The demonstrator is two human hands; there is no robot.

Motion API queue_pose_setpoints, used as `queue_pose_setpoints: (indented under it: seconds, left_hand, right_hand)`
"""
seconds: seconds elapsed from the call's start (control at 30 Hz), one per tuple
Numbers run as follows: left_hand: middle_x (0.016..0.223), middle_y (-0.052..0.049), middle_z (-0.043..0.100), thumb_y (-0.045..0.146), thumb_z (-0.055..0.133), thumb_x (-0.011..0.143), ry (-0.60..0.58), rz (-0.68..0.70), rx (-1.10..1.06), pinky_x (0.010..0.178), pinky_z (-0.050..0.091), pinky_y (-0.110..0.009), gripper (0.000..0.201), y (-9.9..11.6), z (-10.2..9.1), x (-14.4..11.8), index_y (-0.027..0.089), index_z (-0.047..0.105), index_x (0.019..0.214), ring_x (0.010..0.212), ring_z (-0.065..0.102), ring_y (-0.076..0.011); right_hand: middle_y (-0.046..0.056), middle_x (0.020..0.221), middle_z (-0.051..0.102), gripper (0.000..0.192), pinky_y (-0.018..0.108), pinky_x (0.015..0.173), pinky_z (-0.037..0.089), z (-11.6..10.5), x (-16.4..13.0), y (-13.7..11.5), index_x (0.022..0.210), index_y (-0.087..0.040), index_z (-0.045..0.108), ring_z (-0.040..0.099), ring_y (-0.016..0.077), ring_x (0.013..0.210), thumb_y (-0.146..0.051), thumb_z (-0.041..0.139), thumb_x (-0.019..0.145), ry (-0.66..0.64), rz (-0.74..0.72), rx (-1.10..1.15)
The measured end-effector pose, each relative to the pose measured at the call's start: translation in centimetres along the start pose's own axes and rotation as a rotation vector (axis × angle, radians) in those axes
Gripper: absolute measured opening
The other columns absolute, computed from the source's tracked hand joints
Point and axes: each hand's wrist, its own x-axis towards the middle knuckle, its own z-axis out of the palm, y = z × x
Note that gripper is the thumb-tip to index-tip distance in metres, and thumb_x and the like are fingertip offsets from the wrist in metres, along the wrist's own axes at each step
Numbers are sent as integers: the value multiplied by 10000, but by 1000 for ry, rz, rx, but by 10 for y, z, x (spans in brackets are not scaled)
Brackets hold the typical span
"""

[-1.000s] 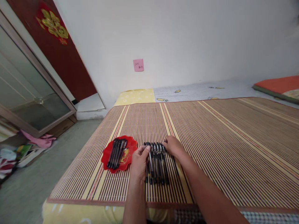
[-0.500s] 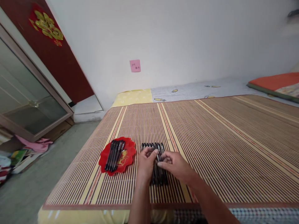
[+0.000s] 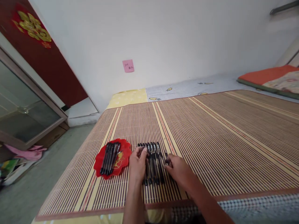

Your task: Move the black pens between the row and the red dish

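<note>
Several black pens [image 3: 154, 166] lie side by side in a row on the striped mat, pointing away from me. My left hand [image 3: 137, 163] covers the row's left part, its thumb and fingers pinched together; what is between them, if anything, is hidden. At the row's right edge, my right hand [image 3: 176, 166] is closed around a dark pen, whose end shows above the fingers. Left of the hands, more black pens [image 3: 109, 158] rest in a red scalloped plate [image 3: 126, 149] with a yellow print.
The striped mat [image 3: 205, 149] covers a bed against a white wall. A pink note [image 3: 128, 66] is stuck there. Folded orange bedding [image 3: 263, 75] lies at the far right. Left of the bed, a glass-panelled cabinet door [image 3: 25, 105] stands above the grey floor [image 3: 77, 140].
My hands, close together over the pens before, have moved apart. The right one is now at the row's right edge with a pen. The view has shifted slightly to the right.
</note>
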Motion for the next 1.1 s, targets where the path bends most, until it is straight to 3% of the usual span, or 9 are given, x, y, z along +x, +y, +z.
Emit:
queue_pose_setpoints:
  seconds: [0.23,0.43,0.6,0.77,1.1]
  left_hand:
    - [709,-23,636,513,642,798,-41,-4,11,564,426,-251,369,-3,1,0,149,655,857,595,533,-148]
    - [702,-27,643,489,655,762,-25,21,31,604,440,-269,350,-1,0,1,147,661,834,616,558,-163]
    - [697,-18,632,492,652,772,-54,12,40,591,434,-263,355,0,1,1,147,664,855,624,553,-163]
    - [682,-14,620,493,639,785,-61,15,48,563,417,-249,363,-3,2,0,139,655,865,597,525,-149]
    - [683,-8,616,469,631,812,-83,41,76,576,420,-244,316,-3,3,0,155,652,840,609,538,-150]
  right_hand:
    - [39,697,630,41,259,604,284,8,3,-1,836,-158,604,563,169,666,-149,643,832,28,-34,-37]
    - [84,829,690,13,266,655,344,1,0,8,858,-160,612,626,197,770,-152,614,868,106,-4,-58]
    - [143,965,722,190,286,753,398,0,3,12,1047,-123,636,665,244,924,-157,641,860,113,36,-54]
    - [117,892,722,94,283,705,380,10,4,11,905,-150,644,664,234,856,-113,624,821,77,-10,-72]
    - [103,868,714,148,269,658,344,15,2,4,906,-155,658,644,204,789,-93,549,827,93,-53,-12]
